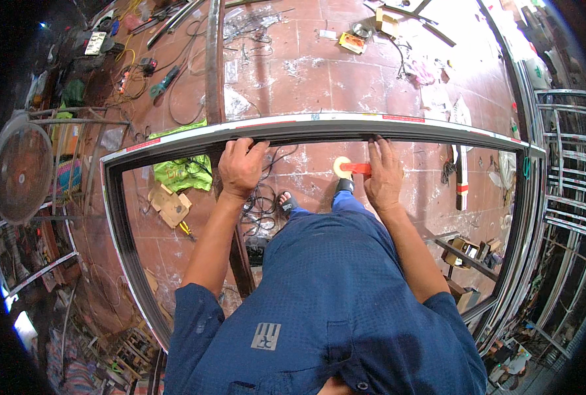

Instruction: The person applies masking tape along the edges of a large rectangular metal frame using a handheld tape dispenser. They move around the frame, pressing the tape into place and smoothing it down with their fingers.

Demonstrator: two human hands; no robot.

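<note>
A large dark window or door frame [306, 126], with a pale outer face and red-marked strips, spans the view in front of me. My left hand [241, 170] is closed over the inner edge of its far bar, fingers bent on the dark profile. Farther right, my right hand [384, 172] has its fingertips on the same bar. From the thumb side of that hand a red strip [357, 168] runs left to a cream ring-shaped roll of tape [341, 166]. My right palm and thumb are mostly hidden.
A dark metal beam [215, 59] runs beneath the frame. Cables, a green bag [186, 176] and torn cardboard [169, 203] lie on the tiled floor [299, 79]. A round fan [23, 170] stands left; metal racks [569, 164] stand right. My sandalled feet are below.
</note>
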